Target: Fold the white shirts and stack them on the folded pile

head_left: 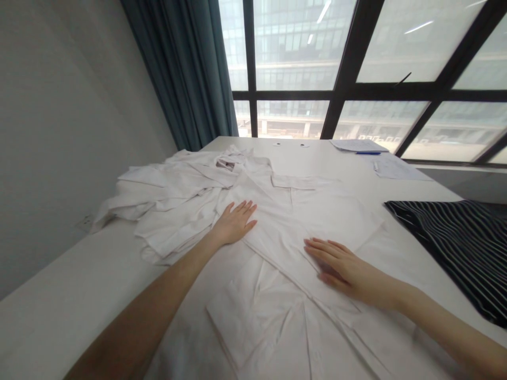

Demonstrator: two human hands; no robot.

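Note:
A white garment, seemingly a long coat or shirt [277, 301], lies spread and wrinkled across the table in front of me. My left hand [234, 222] rests flat on its upper part, fingers stretched out. On the garment's right half, my right hand [336, 264] is held with fingers extended and close together, its thumb apart below them. Neither hand grips the cloth. Beyond my left hand, more crumpled white clothing [178, 184] is heaped and meets the spread garment. The near end of the garment runs out of the bottom of the view.
Folded black striped cloth [463, 237] lies at the right on the white table [91, 279]. Papers [356, 145] and a blue pen [368, 153] are near the far right edge. A blue curtain [186, 68], a grey wall [71, 126] and large windows surround the table.

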